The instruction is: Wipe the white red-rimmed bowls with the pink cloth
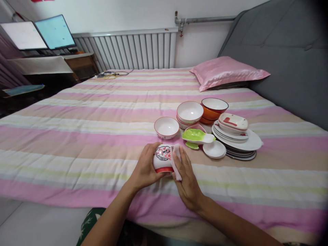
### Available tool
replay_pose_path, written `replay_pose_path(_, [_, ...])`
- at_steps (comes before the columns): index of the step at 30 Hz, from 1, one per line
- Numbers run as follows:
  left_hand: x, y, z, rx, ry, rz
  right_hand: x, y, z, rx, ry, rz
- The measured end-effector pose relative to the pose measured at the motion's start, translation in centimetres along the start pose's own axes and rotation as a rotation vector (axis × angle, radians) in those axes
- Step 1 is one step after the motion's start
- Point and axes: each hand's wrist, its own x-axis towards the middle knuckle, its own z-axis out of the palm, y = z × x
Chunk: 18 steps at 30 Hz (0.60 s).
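Note:
My left hand (146, 165) is closed around the left side of a white bowl (161, 160) with a red band and a painted blossom branch. The bowl is tipped on its side above the striped bedspread. My right hand (187, 179) presses a pale pink cloth (176, 160) against the bowl's right side, fingers held together over the cloth. Just beyond the hands rests a white bowl with a thin red rim (166, 127). To the right lie a green leaf-shaped dish (195, 135) and a small white dish (214, 150).
Behind stand stacked white bowls (190, 112) and orange bowls (214, 109). A pile of plates (252, 141) with rectangular dishes (233, 121) on top sits at right. Farther off are a pink pillow (228, 71), a grey headboard (282, 51), cables (112, 74) and a radiator (133, 51).

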Motion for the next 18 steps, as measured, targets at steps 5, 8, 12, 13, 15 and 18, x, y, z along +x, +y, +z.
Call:
replay_pose_path(5, [-0.6,0.7,2.9,-0.203,0.242,-0.032,1.4,-1.2,-2.7,-0.117,0.06,-0.135])
replay_pose_path(8, [-1.1,0.4,5.6,-0.268,0.344,-0.054,1.9,-1.2,-3.7,-0.228,0.034,-0.172])
replay_pose_path(12, [-1.2,-0.3,7.3,-0.221,0.298,-0.069,1.8,-0.3,-3.3,-0.32,-0.048,-0.14])
replay_pose_path(13, [-1.2,-0.3,7.2,-0.201,0.284,-0.064,1.7,-0.1,-3.1,-0.325,-0.051,-0.132])
replay_pose_path(15, [-1.0,-0.2,6.6,-0.146,0.266,-0.042,1.5,0.0,-2.8,-0.324,-0.052,-0.124])
replay_pose_path(18, [-0.9,0.4,5.5,-0.021,0.264,0.019,1.3,-0.5,-2.5,-0.315,-0.075,-0.144])
